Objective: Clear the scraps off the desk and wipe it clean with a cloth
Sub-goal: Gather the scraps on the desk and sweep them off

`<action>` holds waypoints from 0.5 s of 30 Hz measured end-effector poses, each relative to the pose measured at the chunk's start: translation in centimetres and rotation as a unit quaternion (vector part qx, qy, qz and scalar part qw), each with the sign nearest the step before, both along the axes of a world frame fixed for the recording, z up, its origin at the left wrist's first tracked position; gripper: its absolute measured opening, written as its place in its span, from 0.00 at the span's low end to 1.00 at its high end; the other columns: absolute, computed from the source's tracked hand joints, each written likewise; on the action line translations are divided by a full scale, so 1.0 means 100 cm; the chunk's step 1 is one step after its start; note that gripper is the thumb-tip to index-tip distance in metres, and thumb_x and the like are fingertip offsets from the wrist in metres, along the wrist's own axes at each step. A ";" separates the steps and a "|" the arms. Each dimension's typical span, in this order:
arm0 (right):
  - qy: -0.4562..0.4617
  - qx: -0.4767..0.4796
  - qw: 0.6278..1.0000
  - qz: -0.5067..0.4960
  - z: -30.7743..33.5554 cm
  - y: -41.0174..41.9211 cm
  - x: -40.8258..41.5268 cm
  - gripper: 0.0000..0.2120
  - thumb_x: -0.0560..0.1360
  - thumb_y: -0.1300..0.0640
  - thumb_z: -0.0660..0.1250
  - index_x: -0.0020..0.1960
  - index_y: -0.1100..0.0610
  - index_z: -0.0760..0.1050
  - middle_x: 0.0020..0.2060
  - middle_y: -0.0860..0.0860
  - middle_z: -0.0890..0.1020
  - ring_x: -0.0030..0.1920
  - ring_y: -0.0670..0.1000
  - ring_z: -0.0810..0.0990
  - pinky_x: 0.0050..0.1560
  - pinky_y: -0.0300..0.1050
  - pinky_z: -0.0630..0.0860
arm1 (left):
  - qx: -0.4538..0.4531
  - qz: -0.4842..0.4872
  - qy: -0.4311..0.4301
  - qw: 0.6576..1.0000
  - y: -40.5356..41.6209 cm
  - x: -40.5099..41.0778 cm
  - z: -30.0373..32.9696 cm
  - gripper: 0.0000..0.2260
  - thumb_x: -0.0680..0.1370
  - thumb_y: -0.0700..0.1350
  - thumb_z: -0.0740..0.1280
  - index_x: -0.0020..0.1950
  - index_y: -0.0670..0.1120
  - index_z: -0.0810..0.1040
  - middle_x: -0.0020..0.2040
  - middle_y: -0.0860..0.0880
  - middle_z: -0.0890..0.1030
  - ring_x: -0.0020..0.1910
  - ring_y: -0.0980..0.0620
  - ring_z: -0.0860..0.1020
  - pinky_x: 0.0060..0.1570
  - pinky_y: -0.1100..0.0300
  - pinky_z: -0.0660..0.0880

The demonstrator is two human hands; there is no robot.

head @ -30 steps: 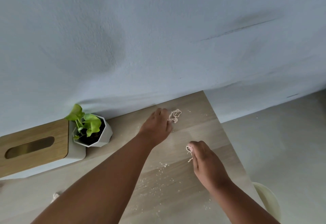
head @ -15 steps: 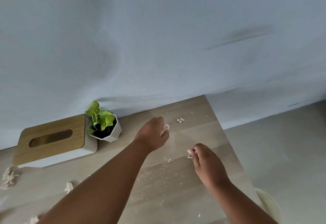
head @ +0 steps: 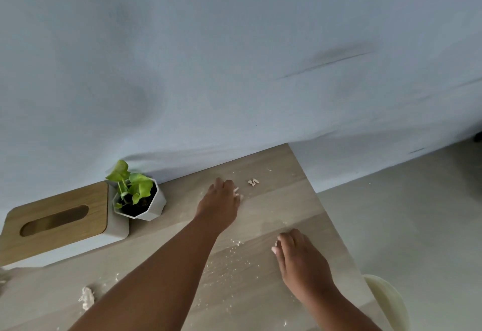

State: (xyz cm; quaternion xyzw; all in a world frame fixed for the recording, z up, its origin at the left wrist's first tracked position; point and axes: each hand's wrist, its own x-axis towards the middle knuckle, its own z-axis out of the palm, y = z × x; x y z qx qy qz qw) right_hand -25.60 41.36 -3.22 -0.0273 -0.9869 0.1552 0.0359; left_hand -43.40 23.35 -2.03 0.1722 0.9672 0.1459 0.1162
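Note:
My left hand [head: 221, 203] reaches to the back of the wooden desk [head: 292, 200], its fingers curled round pale scraps that show at the fingertips. A small pale scrap [head: 253, 182] lies on the desk just right of that hand. Nearer to me, my right hand [head: 300, 260] rests knuckles up, fingers curled, with a bit of scrap showing at its fingertips. Fine crumbs [head: 229, 265] are scattered between my arms. Another crumpled scrap [head: 86, 300] lies at the lower left.
A white pot with a green plant [head: 138, 200] stands by the wall, left of my left hand. A tissue box with a wooden lid [head: 57, 223] sits further left. A cream bin [head: 388, 302] stands on the floor past the desk's right edge.
My left hand closed over the larger scrap near the back edge and drew most of it in, leaving a small piece. My right hand closed on its scrap and slid slightly nearer.

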 end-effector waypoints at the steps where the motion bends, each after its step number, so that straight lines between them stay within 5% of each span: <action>1: 0.015 0.018 1.000 0.005 -0.003 0.001 0.000 0.10 0.74 0.48 0.74 0.45 0.53 0.76 0.41 0.49 0.76 0.38 0.52 0.78 0.26 0.44 0.75 | -0.001 -0.011 0.008 1.000 -0.001 0.000 -0.003 0.13 0.84 0.52 0.62 0.62 0.45 0.72 0.61 0.44 0.72 0.59 0.44 0.75 0.56 0.48 0.77; 6: 0.087 0.099 0.991 0.033 -0.019 0.003 -0.002 0.19 0.79 0.41 0.60 0.41 0.54 0.77 0.36 0.50 0.76 0.34 0.52 0.78 0.22 0.45 0.73 | -0.025 -0.043 0.012 0.999 -0.001 -0.008 -0.012 0.11 0.86 0.49 0.57 0.62 0.43 0.71 0.62 0.44 0.71 0.60 0.44 0.74 0.50 0.50 0.75; 11: 0.130 0.138 0.981 0.041 -0.022 0.005 -0.008 0.19 0.80 0.42 0.61 0.37 0.53 0.74 0.30 0.50 0.74 0.28 0.52 0.75 0.21 0.43 0.69 | -0.059 -0.038 0.070 0.995 0.014 -0.018 -0.011 0.12 0.87 0.47 0.53 0.64 0.41 0.68 0.56 0.44 0.77 0.53 0.44 0.80 0.43 0.54 0.71; 15: 0.123 0.137 0.982 0.048 -0.022 0.004 -0.012 0.19 0.80 0.42 0.62 0.37 0.52 0.75 0.30 0.50 0.75 0.27 0.52 0.76 0.22 0.44 0.70 | 0.001 -0.047 0.007 0.999 0.029 -0.030 -0.007 0.13 0.84 0.43 0.59 0.69 0.45 0.67 0.61 0.45 0.76 0.59 0.42 0.78 0.50 0.50 0.77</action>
